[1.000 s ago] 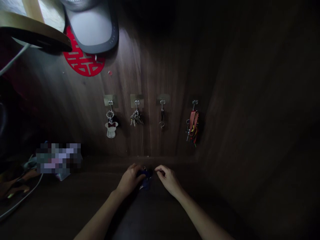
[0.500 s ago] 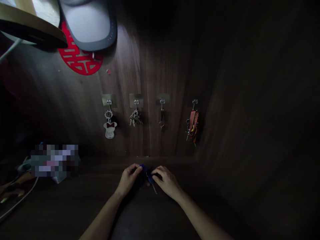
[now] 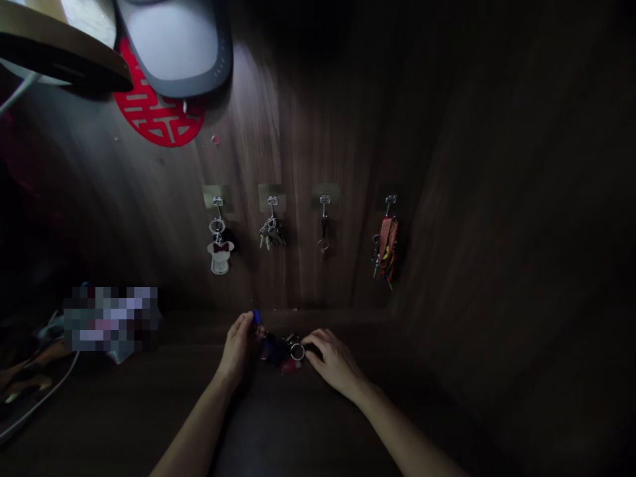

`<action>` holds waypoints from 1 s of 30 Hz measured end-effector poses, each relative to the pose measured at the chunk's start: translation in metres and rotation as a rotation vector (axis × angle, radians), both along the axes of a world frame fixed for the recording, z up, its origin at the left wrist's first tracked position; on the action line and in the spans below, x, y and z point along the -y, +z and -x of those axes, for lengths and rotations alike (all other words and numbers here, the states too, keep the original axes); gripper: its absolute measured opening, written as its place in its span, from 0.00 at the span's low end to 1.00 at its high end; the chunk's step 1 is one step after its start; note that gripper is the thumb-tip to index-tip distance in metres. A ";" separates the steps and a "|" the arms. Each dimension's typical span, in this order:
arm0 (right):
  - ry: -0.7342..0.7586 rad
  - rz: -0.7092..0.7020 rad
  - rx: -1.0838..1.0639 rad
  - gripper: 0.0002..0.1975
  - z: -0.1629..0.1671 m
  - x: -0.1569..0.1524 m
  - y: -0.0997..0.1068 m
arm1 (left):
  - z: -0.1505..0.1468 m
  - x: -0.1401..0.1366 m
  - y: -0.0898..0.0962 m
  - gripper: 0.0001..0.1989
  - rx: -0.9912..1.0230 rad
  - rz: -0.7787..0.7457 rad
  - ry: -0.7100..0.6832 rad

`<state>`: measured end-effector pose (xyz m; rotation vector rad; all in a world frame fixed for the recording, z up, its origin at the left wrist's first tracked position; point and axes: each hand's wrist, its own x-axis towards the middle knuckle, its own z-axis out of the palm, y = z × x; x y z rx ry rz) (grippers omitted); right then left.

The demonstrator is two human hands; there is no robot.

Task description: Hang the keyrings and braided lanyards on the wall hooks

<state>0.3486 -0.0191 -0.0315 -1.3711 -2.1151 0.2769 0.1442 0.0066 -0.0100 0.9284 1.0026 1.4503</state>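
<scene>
In the head view, a dark bunch of keys is stretched between my two hands, low in front of the wall. My left hand is closed, its fingertips on a blue-headed key at the bunch's left end. At the other end is a silver key ring. My right hand is curled with thumb and fingertips at the ring's right edge. A small red tag lies below the ring. Dim light blurs the middle of the bunch.
Hooks on the wooden wall hold a white bow-trimmed keychain, a key bunch, a thin ring and an orange strap with keys. A grey device hangs above a red cutout. A white cable lies left.
My left hand has moved left and slightly up with the blue-headed key, spreading the bunch. The silver ring now shows by my right hand, which has hardly moved.
</scene>
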 end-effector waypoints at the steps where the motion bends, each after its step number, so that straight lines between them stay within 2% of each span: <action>1: 0.010 -0.003 0.001 0.11 0.001 0.001 0.001 | 0.001 -0.001 0.000 0.18 -0.018 -0.009 0.029; 6: 0.081 -0.026 0.011 0.16 0.002 0.002 0.000 | 0.007 -0.003 -0.001 0.18 -0.057 -0.027 0.091; 11: 0.103 -0.047 0.057 0.09 0.002 0.001 -0.004 | 0.010 -0.006 -0.003 0.18 0.004 0.009 0.132; 13: 0.097 -0.062 0.056 0.07 0.002 0.000 -0.004 | 0.010 -0.006 -0.002 0.17 0.116 0.078 0.078; 16: 0.053 -0.093 0.061 0.06 0.001 -0.002 -0.003 | 0.008 -0.005 0.002 0.18 0.310 0.211 -0.128; 18: 0.001 -0.107 0.077 0.06 -0.002 -0.004 -0.004 | 0.006 -0.003 0.005 0.18 0.413 0.242 -0.230; 24: -0.075 -0.195 0.031 0.06 -0.010 -0.009 -0.004 | -0.004 0.005 0.010 0.14 0.556 0.239 -0.351; 30: 0.052 -0.287 -0.147 0.07 -0.004 -0.003 0.009 | -0.010 0.010 0.014 0.13 0.685 0.270 -0.414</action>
